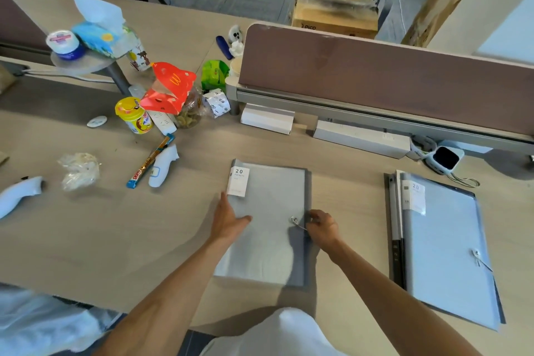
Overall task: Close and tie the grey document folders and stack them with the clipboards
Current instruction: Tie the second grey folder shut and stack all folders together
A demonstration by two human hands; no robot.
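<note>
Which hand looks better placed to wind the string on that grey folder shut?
Probably the right hand: its fingers already pinch the thin string beside the round metal button of the grey document folder. The left hand lies flat, steadying the cover.

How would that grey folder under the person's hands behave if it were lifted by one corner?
The grey folder would probably sag: it looks thin and lies flat on the desk. Its smooth cover seems likely to slide when pushed, which may be why the left hand presses on it. The string by the right hand looks untied, so the flap could fall open.
</note>
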